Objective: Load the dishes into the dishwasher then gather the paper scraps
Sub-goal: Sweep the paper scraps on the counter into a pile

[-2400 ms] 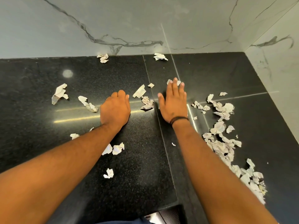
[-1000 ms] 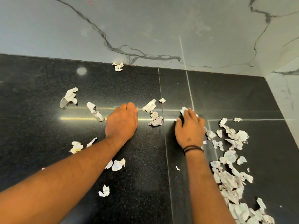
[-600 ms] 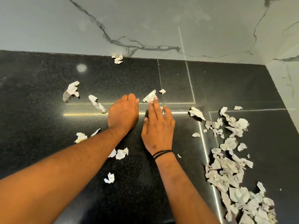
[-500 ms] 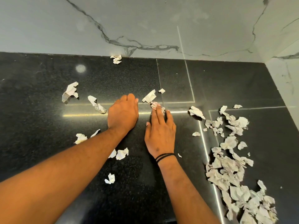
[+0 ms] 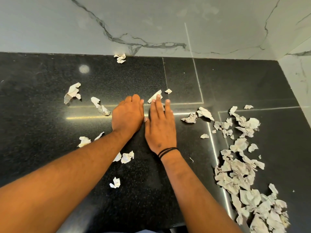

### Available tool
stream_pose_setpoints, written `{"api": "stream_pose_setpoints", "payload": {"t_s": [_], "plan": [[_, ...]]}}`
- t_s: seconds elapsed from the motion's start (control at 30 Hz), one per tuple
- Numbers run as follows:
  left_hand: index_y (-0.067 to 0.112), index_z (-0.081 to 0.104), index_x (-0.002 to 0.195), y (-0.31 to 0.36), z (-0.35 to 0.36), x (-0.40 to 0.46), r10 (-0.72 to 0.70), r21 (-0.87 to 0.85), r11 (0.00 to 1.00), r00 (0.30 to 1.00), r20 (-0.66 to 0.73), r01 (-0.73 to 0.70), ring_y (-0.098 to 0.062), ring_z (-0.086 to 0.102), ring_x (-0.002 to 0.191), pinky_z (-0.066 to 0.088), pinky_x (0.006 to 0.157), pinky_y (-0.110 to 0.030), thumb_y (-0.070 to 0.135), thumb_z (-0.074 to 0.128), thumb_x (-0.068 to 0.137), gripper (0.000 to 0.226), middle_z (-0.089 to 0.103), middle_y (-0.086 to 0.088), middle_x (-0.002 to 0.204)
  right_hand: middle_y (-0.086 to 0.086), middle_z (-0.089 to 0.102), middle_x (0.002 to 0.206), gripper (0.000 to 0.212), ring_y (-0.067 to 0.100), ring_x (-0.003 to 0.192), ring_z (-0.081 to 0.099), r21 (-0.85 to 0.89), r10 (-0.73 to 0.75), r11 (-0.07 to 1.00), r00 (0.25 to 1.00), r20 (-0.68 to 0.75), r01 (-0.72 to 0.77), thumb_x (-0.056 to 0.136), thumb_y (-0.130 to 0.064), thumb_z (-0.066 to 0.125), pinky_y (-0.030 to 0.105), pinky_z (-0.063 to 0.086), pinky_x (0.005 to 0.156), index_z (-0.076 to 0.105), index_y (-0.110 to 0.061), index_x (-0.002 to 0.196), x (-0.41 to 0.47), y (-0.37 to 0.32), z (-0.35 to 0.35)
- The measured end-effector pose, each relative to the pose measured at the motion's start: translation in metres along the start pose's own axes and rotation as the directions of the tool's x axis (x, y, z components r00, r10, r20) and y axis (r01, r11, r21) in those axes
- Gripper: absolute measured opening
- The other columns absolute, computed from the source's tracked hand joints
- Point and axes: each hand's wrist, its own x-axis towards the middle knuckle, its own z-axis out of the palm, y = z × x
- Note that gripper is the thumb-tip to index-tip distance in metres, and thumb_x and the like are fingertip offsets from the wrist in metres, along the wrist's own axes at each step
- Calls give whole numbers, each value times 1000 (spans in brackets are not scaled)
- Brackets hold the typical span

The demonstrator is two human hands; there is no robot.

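Loose paper scraps (image 5: pixel 72 95) at 9 o'clock on black counter (image 5: pixel 42 115). Left hand (image 5: pixel 127 115) knuckled down at centre, gripping nothing visible. Right hand (image 5: pixel 160 126) touching it, flat, fingertips on one scrap (image 5: pixel 154 97). Gathered pile (image 5: pixel 245 179) at 4 o'clock.

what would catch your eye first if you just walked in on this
The two hands side by side mid-counter: the left hand rests with curled fingers, the right hand lies flat, fingertips on a paper scrap. Next, the long pile of crumpled paper along the right side of the black counter, with loose scraps scattered to the left. One lone scrap sits against the marble wall.
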Motion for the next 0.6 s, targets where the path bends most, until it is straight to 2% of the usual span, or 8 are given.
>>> {"api": "stream_pose_setpoints", "payload": {"t_s": [0.1,0.2,0.4,0.47,0.53,0.6], "plan": [[12,54,91,1,0,-1,9,9,1000,1000,-22,-8,-32,61,64,29,50,-32,34,43,105,29,62,-12,79,6,3,169,62,29,155,-2,-8,18,1000,997,70,-17,103,-37,26,49,12,124,17,-12,159,-5,-1,13],[12,54,91,1,1,-1,4,30,1000,1000,-28,-3,-30,60,64,26,50,-31,34,44,106,28,61,-10,79,6,1,169,67,27,155,-6,-53,119,992,992,39,-117,103,-45,23,46,3,126,14,-12,160,-16,14,13],[14,53,93,-1,2,-1,4,48,999,1000,-10,-4,-29,60,67,25,51,-32,36,41,107,29,60,-9,81,10,9,168,68,33,154,-1,-70,342,937,940,-18,-342,102,-44,27,52,7,124,21,-7,158,-20,33,-2],[14,53,93,0,1,-1,-1,44,999,1000,-8,1,-28,60,67,25,51,-32,35,41,107,29,61,-9,82,11,10,167,65,35,154,-2,-46,328,942,942,-73,-332,102,-38,34,52,4,124,24,-6,157,-8,27,-7],[13,54,93,1,1,-1,-5,37,999,1000,-10,5,-28,60,68,25,52,-32,35,42,107,28,61,-9,82,10,8,168,62,34,154,-2,-25,250,967,963,-101,-254,102,-32,38,51,3,124,25,-7,157,11,22,-9],[13,54,94,1,0,0,-10,29,1000,1000,-10,10,-29,60,69,26,52,-32,36,41,107,29,62,-10,83,9,7,168,60,34,154,-2,-26,161,986,985,-55,-163,102,-30,37,51,4,124,24,-7,157,35,18,-11]]}}
